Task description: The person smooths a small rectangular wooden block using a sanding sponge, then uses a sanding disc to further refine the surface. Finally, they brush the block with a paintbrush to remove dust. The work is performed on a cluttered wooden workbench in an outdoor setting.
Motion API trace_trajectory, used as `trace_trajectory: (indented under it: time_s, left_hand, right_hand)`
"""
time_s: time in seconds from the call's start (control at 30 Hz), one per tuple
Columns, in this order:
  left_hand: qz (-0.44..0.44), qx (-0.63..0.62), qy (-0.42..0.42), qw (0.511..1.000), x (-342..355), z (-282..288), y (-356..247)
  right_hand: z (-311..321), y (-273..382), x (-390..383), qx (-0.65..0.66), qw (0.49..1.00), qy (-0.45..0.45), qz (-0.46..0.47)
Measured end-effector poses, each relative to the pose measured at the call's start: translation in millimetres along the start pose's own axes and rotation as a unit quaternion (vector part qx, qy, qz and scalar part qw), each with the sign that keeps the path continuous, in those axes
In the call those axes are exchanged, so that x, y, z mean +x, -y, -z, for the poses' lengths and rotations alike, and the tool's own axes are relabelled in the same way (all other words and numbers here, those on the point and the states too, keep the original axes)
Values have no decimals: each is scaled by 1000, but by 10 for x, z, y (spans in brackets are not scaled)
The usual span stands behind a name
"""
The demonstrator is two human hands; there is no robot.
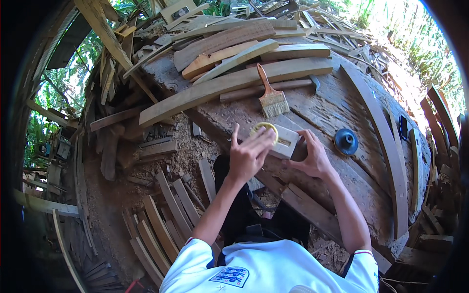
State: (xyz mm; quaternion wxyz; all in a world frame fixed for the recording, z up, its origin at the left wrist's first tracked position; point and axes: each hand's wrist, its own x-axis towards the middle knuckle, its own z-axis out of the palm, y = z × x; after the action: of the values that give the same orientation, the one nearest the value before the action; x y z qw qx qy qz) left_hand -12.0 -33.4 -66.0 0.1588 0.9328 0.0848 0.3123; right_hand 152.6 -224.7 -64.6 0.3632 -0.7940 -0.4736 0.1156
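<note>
My left hand (249, 155) is at the centre, its fingers pressed on a round yellow pad (258, 128) that lies over the left part of a pale wooden block (282, 151) with a slot in its top. My right hand (315, 158) grips the block's right end between thumb and fingers. A wide paintbrush (272, 101) with a wooden handle lies beyond the block, and a dark blue disc with a raised centre (346, 141) rests to the right of my right hand.
The worn workbench (366, 178) carries long curved boards (227, 88), a wooden-handled tool with a metal head (315, 86) and a small dark object (403, 128). Offcuts and stacked strips (154, 229) lie low on the left. Foliage shows beyond the piles.
</note>
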Motion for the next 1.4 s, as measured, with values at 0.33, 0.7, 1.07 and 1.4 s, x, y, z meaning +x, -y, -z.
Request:
trace_trajectory:
  time_s: [0.33, 0.7, 1.07, 1.4]
  left_hand:
    - [-44, -46, 23, 998, 29, -64, -246]
    - [-97, -58, 107, 988, 306, -184, -250]
    - [-127, -43, 109, 985, 459, -261, -304]
    - [-80, -49, 135, 986, 590, -38, -146]
  right_hand:
    - [-13, -28, 8, 24, 1000, -18, 1]
    - [-8, -80, -22, 20, 997, -35, 63]
    - [3, -141, -29, -13, 999, -17, 37]
    - [-3, -84, -43, -3, 1000, 4, 23]
